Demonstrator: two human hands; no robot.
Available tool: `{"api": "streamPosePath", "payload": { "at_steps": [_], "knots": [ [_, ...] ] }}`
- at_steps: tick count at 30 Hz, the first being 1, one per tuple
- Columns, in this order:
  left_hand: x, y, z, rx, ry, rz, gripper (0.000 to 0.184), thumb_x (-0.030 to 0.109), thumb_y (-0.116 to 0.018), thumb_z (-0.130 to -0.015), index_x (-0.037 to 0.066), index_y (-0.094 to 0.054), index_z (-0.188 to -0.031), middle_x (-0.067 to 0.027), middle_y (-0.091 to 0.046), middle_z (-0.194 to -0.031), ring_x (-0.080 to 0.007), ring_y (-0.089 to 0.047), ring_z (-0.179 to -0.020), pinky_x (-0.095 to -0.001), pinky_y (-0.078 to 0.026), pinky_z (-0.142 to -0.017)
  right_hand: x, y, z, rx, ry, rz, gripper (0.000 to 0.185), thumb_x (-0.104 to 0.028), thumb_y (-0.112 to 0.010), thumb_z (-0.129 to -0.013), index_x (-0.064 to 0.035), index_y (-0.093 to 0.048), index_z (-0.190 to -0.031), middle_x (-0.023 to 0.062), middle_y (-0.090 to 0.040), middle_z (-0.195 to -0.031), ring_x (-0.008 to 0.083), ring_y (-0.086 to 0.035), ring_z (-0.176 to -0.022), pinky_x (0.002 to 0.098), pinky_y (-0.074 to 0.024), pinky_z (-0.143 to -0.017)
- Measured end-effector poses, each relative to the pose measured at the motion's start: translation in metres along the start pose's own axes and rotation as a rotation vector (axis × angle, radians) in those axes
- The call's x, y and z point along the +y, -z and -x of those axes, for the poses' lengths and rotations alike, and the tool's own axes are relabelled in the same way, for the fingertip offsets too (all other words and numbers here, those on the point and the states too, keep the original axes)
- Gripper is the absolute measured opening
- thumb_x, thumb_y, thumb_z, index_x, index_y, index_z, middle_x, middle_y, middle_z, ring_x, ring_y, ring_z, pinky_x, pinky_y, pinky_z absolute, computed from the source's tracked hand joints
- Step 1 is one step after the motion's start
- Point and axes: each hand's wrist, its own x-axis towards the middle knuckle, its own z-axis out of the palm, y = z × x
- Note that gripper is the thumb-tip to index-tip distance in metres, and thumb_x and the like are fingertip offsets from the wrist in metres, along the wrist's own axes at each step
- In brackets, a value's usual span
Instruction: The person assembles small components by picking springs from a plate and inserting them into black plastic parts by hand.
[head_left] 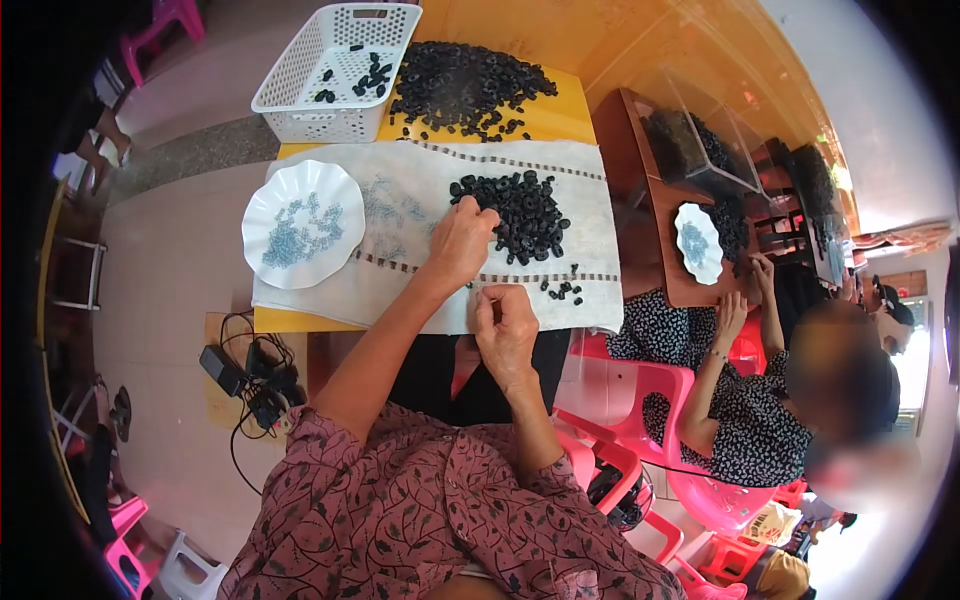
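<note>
A pile of small black ring-like parts (520,215) lies on a white cloth (420,310) with dark striped bands. My left hand (462,243) reaches to the left edge of this pile, fingers curled together; whatever they pinch is hidden. Closer to my body, my right hand (506,328) is closed near the cloth's front edge, its contents out of sight. A few loose black parts (563,291) lie to its right. Small clear pieces (385,205) are scattered left of the pile, and more fill a white scalloped plate (345,250).
A white perforated basket (290,115) holding several black parts stands at the back left. Behind the cloth sits a larger black heap (470,85). At right, a co-worker sits at a brown table (665,215) with another plate (699,268). Cables (265,375) hang at the lower left.
</note>
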Motion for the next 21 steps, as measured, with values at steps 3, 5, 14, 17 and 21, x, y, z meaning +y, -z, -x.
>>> {"api": "streamPosePath", "payload": {
  "at_steps": [3, 5, 14, 17, 21],
  "knots": [
    [0.000, 0.005, 0.006, 0.069, -0.009, 0.060, 0.009, 0.004, -0.064, -0.078, 0.004, -0.062, -0.087, -0.0140, -0.055, -0.088, -0.0343, -0.058, -0.082, -0.0434, -0.048, -0.069, -0.003, 0.001, 0.003, 0.008, -0.004, 0.009, 0.014, 0.006, -0.061, -0.080, 0.0010, -0.059, -0.092, 0.0170, -0.057, -0.081, 0.0308, -0.060, -0.064, 0.0373, -0.0489, -0.056],
    [-0.001, 0.006, 0.010, 0.114, -0.025, 0.118, 0.003, 0.003, -0.060, -0.080, 0.003, -0.060, -0.083, -0.0154, -0.055, -0.087, -0.0355, -0.058, -0.082, -0.0452, -0.048, -0.068, -0.004, 0.002, 0.004, 0.023, 0.029, 0.029, 0.016, 0.006, -0.060, -0.080, 0.0014, -0.060, -0.095, 0.0175, -0.058, -0.082, 0.0315, -0.060, -0.066, 0.0376, -0.0491, -0.058],
    [0.021, 0.038, 0.046, 0.103, 0.384, 0.945, 0.015, 0.005, -0.059, -0.088, 0.000, -0.065, -0.101, -0.0066, -0.068, -0.084, -0.0074, -0.063, -0.066, -0.0200, -0.050, -0.055, -0.015, 0.016, 0.012, 0.110, 0.000, -0.025, 0.014, 0.003, -0.058, -0.084, 0.0013, -0.062, -0.098, 0.0150, -0.057, -0.083, 0.0261, -0.059, -0.068, 0.0335, -0.0482, -0.060],
    [0.029, 0.042, 0.070, 0.069, 0.457, 1.082, 0.015, 0.006, -0.059, -0.089, -0.002, -0.064, -0.101, -0.0069, -0.068, -0.084, -0.0092, -0.063, -0.066, -0.0207, -0.051, -0.056, -0.018, 0.020, 0.018, 0.098, -0.052, -0.075, 0.011, 0.002, -0.059, -0.085, 0.0022, -0.061, -0.096, 0.0160, -0.057, -0.083, 0.0277, -0.060, -0.069, 0.0338, -0.0480, -0.060],
    [0.039, 0.044, 0.098, 0.052, 0.486, 1.191, 0.016, 0.008, -0.061, -0.090, -0.002, -0.061, -0.103, -0.0074, -0.067, -0.087, -0.0089, -0.062, -0.067, -0.0207, -0.051, -0.057, -0.026, 0.024, 0.025, 0.128, -0.035, -0.109, 0.010, 0.001, -0.060, -0.085, 0.0011, -0.061, -0.095, 0.0141, -0.057, -0.082, 0.0248, -0.059, -0.065, 0.0327, -0.0475, -0.058]
  ]
}}
